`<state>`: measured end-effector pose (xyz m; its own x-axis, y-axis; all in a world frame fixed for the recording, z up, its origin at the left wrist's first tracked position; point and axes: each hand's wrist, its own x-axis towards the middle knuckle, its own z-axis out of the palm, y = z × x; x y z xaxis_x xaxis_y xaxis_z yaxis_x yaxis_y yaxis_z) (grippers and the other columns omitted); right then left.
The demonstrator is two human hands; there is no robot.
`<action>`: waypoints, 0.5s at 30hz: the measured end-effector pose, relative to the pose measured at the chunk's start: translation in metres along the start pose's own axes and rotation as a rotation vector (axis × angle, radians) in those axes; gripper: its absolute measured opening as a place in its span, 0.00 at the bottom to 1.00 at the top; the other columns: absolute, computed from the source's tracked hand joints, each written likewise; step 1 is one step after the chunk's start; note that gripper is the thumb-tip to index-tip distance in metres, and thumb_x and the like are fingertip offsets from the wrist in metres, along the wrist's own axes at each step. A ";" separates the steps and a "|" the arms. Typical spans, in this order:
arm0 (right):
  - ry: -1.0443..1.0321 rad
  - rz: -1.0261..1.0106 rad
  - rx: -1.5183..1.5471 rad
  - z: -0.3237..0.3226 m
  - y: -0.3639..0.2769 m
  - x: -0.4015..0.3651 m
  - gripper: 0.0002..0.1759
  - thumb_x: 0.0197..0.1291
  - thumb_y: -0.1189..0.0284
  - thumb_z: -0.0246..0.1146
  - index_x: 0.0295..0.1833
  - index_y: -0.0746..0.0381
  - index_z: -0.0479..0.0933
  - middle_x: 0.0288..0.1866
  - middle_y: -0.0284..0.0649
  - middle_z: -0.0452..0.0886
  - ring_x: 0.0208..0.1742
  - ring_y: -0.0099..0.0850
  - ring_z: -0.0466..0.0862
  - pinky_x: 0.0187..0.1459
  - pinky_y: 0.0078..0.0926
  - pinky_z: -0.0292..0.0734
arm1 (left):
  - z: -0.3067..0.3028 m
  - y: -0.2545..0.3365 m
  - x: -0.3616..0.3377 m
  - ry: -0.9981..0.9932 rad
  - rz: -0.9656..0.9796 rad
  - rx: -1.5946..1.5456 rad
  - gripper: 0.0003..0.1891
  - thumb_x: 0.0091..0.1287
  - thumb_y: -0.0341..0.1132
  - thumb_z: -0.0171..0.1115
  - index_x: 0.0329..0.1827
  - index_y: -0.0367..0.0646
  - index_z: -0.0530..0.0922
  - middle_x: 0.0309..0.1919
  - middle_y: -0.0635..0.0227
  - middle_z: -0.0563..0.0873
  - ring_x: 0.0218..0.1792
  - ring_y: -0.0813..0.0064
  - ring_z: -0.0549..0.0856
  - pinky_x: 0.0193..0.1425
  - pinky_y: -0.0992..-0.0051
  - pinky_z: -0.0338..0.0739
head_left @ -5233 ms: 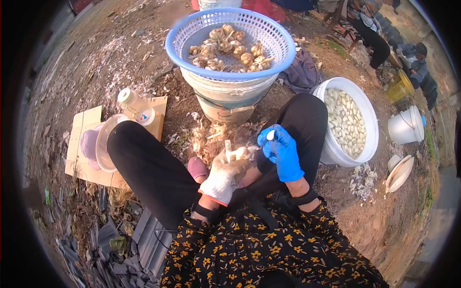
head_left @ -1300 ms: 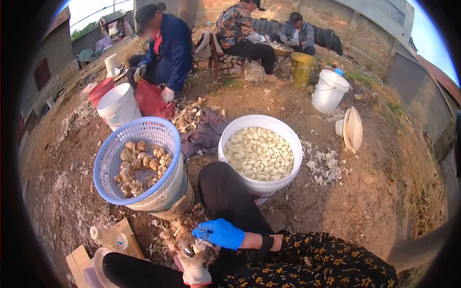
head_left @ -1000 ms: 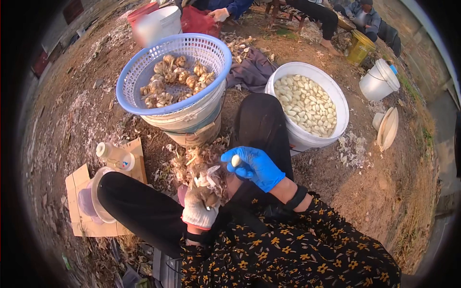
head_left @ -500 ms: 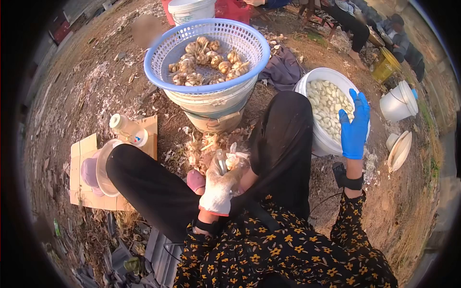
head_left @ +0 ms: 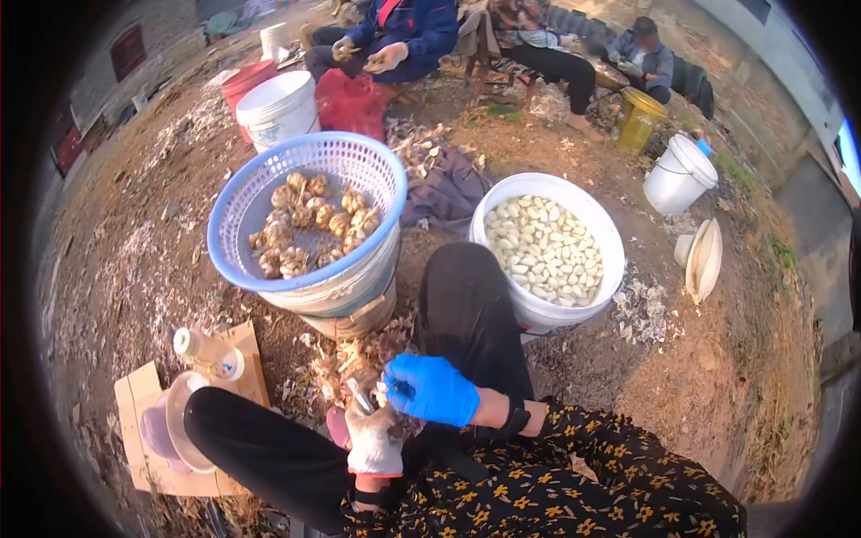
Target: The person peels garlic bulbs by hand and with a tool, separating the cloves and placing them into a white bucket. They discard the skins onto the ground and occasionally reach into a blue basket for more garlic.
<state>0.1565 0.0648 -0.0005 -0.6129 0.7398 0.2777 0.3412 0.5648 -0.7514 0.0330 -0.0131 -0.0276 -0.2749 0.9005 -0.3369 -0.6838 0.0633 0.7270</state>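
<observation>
Right hand [head_left: 432,390] has come back from over the white bucket [head_left: 531,312], where it was spread open half a second ago, and is now in at the left hand [head_left: 375,446] between the knees; camera has swung too, so basket and bucket sit lower in view. Right: blue glove, forearm coming in from the right almost level, wrist about straight, back of hand up. Fingers curled and bunched toward the thumb, small gap at the palm side, tips at the garlic [head_left: 382,393]; can't tell whether they've got a clove. Left: stained white glove, forearm up from the near side, back of hand up, fingers pointing far and wrapped round a narrow metal tool [head_left: 361,397], its end sticking out far-left. Garlic is at the left glove's fingertips, mostly hidden behind the right hand, so can't confirm the left's hold on it. Husk pile [head_left: 339,366] just beyond both hands. Blue perforated basket [head_left: 375,182] far left on a bucket, with unpeeled bulbs [head_left: 305,215] in it. White bucket far right of the hands, just beyond the right knee [head_left: 471,300], full of peeled cloves [head_left: 547,247]. Far side: co-workers seated, one in a blue jacket [head_left: 426,36], gloved.
</observation>
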 end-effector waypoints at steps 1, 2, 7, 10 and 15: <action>0.006 0.017 0.010 0.001 0.002 -0.001 0.10 0.58 0.67 0.61 0.37 0.62 0.72 0.33 0.49 0.77 0.36 0.52 0.80 0.36 0.43 0.76 | -0.009 -0.011 0.008 0.008 0.017 0.038 0.25 0.55 0.16 0.56 0.60 0.36 0.71 0.37 0.60 0.83 0.27 0.74 0.83 0.25 0.78 0.77; 0.003 0.033 0.034 0.003 0.005 -0.003 0.10 0.59 0.66 0.60 0.36 0.62 0.72 0.33 0.50 0.77 0.36 0.53 0.80 0.35 0.45 0.75 | -0.018 -0.022 0.018 0.032 0.037 0.077 0.26 0.55 0.15 0.55 0.60 0.36 0.71 0.37 0.60 0.83 0.30 0.72 0.84 0.28 0.76 0.80; -0.029 0.085 0.176 0.021 0.030 -0.014 0.08 0.59 0.70 0.57 0.33 0.64 0.71 0.29 0.53 0.76 0.34 0.54 0.78 0.33 0.46 0.70 | -0.102 -0.062 0.036 -0.160 -0.341 -0.199 0.04 0.61 0.28 0.56 0.38 0.43 0.75 0.29 0.70 0.79 0.25 0.74 0.76 0.29 0.75 0.71; -0.021 -0.002 0.247 0.015 0.030 -0.015 0.07 0.59 0.71 0.57 0.34 0.65 0.72 0.29 0.52 0.76 0.33 0.53 0.78 0.34 0.45 0.70 | -0.009 -0.006 -0.013 0.070 -0.305 -0.065 0.02 0.64 0.32 0.56 0.33 0.46 0.75 0.23 0.73 0.76 0.22 0.76 0.74 0.30 0.74 0.70; -0.262 0.037 0.193 -0.016 0.019 -0.016 0.14 0.64 0.63 0.63 0.40 0.65 0.74 0.33 0.47 0.79 0.36 0.49 0.80 0.38 0.38 0.75 | 0.010 -0.003 -0.010 0.105 -0.284 0.104 0.02 0.62 0.27 0.55 0.34 0.44 0.75 0.25 0.70 0.78 0.22 0.75 0.74 0.30 0.74 0.75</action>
<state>0.1843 0.0695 -0.0092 -0.7737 0.6251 0.1033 0.2408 0.4409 -0.8647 0.0446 -0.0175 -0.0207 -0.1550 0.7918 -0.5908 -0.6716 0.3541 0.6508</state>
